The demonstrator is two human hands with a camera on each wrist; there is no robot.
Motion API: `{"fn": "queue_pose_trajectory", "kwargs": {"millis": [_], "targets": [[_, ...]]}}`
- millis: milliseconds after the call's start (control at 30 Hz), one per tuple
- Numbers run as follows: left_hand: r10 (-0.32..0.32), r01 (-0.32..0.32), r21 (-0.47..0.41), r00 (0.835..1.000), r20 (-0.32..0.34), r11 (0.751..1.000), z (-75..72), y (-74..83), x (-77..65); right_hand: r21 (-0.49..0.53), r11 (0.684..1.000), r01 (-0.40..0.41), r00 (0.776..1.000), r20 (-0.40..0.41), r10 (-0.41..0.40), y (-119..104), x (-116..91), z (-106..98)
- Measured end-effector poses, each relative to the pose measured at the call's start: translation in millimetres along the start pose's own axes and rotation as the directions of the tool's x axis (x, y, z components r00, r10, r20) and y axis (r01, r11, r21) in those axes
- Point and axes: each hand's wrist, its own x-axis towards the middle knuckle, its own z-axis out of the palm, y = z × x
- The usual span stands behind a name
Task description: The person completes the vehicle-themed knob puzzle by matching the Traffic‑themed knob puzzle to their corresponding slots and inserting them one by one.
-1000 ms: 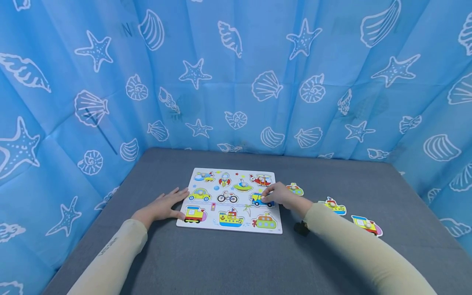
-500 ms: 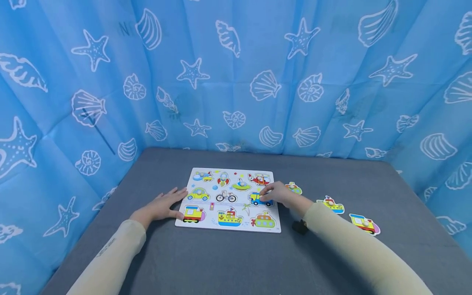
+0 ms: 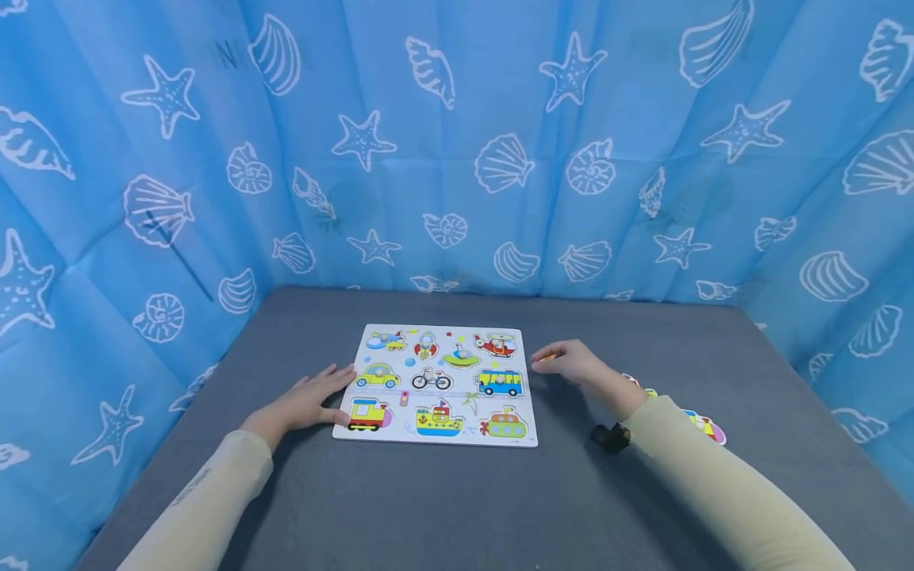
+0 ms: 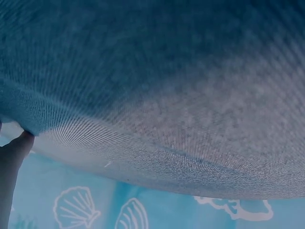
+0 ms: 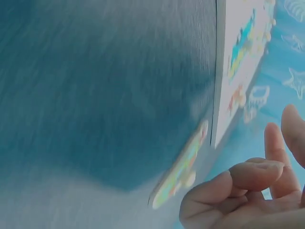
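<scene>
A white wooden puzzle board [image 3: 457, 401] with vehicle pictures lies on the table. My left hand [image 3: 303, 403] rests at its left edge, fingers spread and thumb on the lower left corner. The bus piece [image 3: 499, 382] sits in its slot with its knob showing. My right hand [image 3: 577, 367] hovers just right of the board over the submarine piece [image 5: 177, 169], which it mostly hides in the head view. In the right wrist view thumb and index finger stand apart, other fingers bent, with nothing between them; the piece lies below on the table.
Beyond the right forearm, a train piece [image 3: 708, 429] and a ship piece [image 3: 650, 392] lie partly hidden by the sleeve. A small black object [image 3: 610, 437] is at the right wrist. A blue shell-patterned curtain [image 3: 443, 159] encloses the grey table [image 3: 428, 507].
My right hand has let go of the bus piece's knob and moved right, off the board to the submarine piece. The left hand stays at the board's edge. The view has shifted slightly.
</scene>
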Motion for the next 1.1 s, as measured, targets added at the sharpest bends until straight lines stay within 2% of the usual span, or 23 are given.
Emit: {"fn": "queue_pose_trajectory", "kwargs": {"millis": [367,733,1100], "targets": [[0.0,0.0,-0.005,1.0,0.026,1.0,-3.9,0.9,-0.6,0.018,0.999,0.028,1.0,-0.013,-0.028,20.7,-18.4,-50.1],[-0.002,0.002,0.0,0.997,0.076,1.0,-11.6,1.2,-2.8,0.008,0.998,0.069,0.997,0.023,-0.07,42.8,-37.9,-93.2],[-0.022,0.023,-0.012,0.994,0.108,1.0,-11.8,0.4,2.4,-0.077,0.99,0.121,0.99,0.079,-0.115,71.8,-53.8,-125.0]]}}
